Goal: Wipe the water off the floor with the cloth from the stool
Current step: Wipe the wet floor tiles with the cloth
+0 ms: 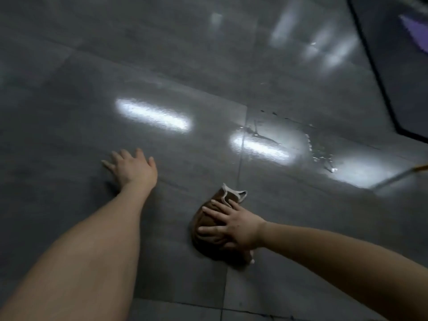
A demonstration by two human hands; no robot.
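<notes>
I have the cloth [209, 230] down on the floor [69, 89] already, so the fetching from the stool looks done; no stool is in view. The cloth is brown with a pale trim, bunched into a wad, lying just to the near side of a tile joint that runs up the middle of the floor. My right hand [234, 224] lies flat on top of it, fingers spread and pressing down rather than curled around it, so I would call it a flat-palm hold, not a clench. My left hand [132, 167] is well apart from the cloth, out to the left, open with fingers splayed and palm down on or just above the tile; I cannot tell whether it bears weight. The water [301, 144] is farther out and to the right, beyond the cloth: a shiny puddle with scattered droplets along its far and right edges, partly lost in the glare of the reflected lights. From what I see the puddle is not yet wiped where it gleams, and the cloth is not touching it. I judge the task to be at its middle: cloth in hand and on the tile, the wet patch left to cover. The next sweep should push outward and rightward across the joint into the puddle.
</notes>
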